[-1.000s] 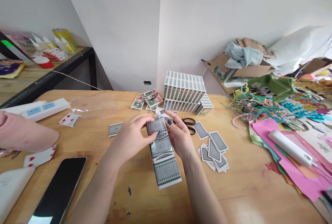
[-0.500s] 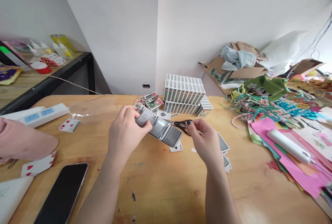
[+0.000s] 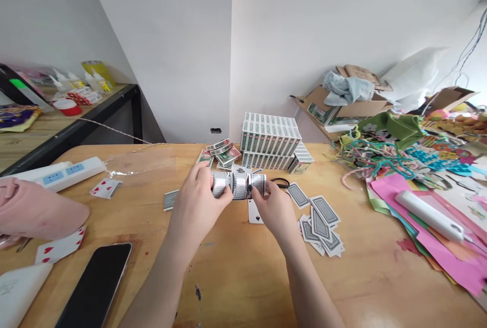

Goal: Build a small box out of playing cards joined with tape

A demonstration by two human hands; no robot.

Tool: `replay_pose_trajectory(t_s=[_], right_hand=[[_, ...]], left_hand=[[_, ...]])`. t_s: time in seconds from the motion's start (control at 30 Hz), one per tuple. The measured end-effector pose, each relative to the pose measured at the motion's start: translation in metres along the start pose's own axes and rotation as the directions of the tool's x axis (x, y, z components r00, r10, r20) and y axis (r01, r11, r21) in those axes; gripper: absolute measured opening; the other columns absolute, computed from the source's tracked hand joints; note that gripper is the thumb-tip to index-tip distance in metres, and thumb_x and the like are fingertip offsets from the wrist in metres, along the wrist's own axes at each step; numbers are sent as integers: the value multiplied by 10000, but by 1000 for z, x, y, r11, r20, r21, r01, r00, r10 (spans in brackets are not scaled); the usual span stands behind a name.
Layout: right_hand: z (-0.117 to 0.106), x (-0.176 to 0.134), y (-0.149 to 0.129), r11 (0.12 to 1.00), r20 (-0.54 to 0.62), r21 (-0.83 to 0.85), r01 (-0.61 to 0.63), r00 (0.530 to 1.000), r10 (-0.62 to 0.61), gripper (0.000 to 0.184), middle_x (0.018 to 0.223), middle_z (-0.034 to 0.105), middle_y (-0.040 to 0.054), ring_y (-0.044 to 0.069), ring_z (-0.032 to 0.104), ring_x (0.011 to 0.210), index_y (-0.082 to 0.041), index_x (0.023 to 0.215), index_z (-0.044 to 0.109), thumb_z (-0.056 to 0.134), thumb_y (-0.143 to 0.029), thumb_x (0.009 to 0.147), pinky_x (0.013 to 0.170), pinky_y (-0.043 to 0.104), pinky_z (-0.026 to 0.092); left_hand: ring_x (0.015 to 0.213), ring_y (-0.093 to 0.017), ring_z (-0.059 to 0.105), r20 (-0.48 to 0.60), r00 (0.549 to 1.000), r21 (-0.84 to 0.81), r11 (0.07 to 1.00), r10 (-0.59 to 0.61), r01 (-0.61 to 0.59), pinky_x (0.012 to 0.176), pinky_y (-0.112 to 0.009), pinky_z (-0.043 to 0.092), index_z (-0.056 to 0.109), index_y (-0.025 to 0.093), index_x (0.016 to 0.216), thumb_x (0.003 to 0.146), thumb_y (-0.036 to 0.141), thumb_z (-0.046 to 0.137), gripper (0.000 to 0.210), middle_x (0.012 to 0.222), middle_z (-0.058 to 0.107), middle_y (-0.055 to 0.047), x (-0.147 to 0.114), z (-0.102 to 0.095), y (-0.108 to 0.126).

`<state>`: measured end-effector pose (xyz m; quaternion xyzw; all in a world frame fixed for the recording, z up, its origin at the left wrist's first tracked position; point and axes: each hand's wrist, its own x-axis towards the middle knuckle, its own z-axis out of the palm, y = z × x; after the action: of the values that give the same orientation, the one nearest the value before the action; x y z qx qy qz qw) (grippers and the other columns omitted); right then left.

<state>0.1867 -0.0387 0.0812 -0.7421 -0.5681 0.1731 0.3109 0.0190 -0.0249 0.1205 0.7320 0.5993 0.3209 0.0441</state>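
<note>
A strip of joined, bent playing cards (image 3: 239,185) with grey patterned backs is held up above the table. My left hand (image 3: 201,196) pinches its left end between thumb and fingers. At its right end, my right hand (image 3: 272,204) grips the strip the same way. Under the strip, a spade card (image 3: 255,212) lies face up. Scissors (image 3: 280,182) with black handles lie partly hidden behind my right hand. Loose playing cards (image 3: 321,224) are spread face down to the right, and one more card (image 3: 170,199) rests beside my left hand.
Stacked card boxes (image 3: 270,133) and opened card packs (image 3: 224,152) stand at the back. A phone (image 3: 95,285), a pink pouch-like thing (image 3: 41,209) and a power strip (image 3: 74,171) are on the left. Coloured paper (image 3: 429,247), a white glue gun-like tool (image 3: 429,215) and tangled cords (image 3: 376,153) fill the right.
My right hand has moved left and taken hold of the strip's right end. The strip has turned from slanting to nearly level, and the view has shifted slightly.
</note>
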Motion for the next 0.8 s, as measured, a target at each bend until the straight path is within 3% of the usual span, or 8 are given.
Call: replay_pose_trajectory(t_s=[0.07, 0.2, 0.4, 0.57, 0.7, 0.8], right_hand=[[-2, 3, 4, 999, 8, 50, 11, 1000, -12, 208, 752, 707, 90, 217, 644, 653, -188, 902, 656, 555, -346, 812, 531, 263, 379], [-10, 5, 3, 996, 82, 39, -77, 994, 74, 188, 731, 696, 68, 200, 623, 642, -191, 806, 650, 569, -351, 751, 533, 256, 369], [-15, 5, 3, 998, 118, -22, -58, 991, 60, 198, 591, 634, 23, 157, 553, 549, -205, 609, 539, 549, -361, 730, 500, 241, 338], [-11, 7, 6, 983, 63, -169, -73, 994, 85, 194, 658, 665, 74, 192, 578, 577, -189, 694, 577, 568, -382, 709, 512, 264, 352], [-7, 7, 3, 975, 71, -219, -44, 996, 61, 216, 733, 687, 100, 227, 626, 666, -167, 813, 595, 592, -357, 709, 557, 277, 390], [0, 7, 3, 971, 84, -237, 26, 996, -7, 350, 791, 698, 113, 245, 651, 728, -129, 1004, 577, 602, -312, 707, 583, 281, 414]], left_hand=[[934, -268, 625, 82, 996, 25, 999, 19, -21, 620, -351, 465, 251, 244, 663, 768, 311, 574, 346, 1127, 607, -89, -3, -6, 2], [742, -207, 614, 233, 972, 57, 997, 33, -48, 538, -315, 409, 311, 226, 632, 832, 331, 520, 308, 961, 633, -44, -9, -18, 2], [752, -189, 631, 230, 968, 6, 994, 101, -106, 565, -307, 433, 445, 210, 621, 879, 332, 465, 286, 1109, 634, -38, -16, -21, -1], [644, -170, 617, 321, 933, -39, 987, 161, -156, 527, -298, 414, 564, 218, 605, 899, 312, 406, 347, 966, 675, -29, -20, -22, 0], [498, -156, 544, 384, 915, -15, 991, 126, -130, 463, -285, 338, 516, 222, 531, 888, 322, 419, 384, 642, 621, -13, -23, -27, 0], [462, -172, 526, 462, 884, -14, 997, 70, -71, 434, -275, 300, 526, 234, 573, 856, 306, 464, 299, 503, 561, 15, -18, -18, -4]])
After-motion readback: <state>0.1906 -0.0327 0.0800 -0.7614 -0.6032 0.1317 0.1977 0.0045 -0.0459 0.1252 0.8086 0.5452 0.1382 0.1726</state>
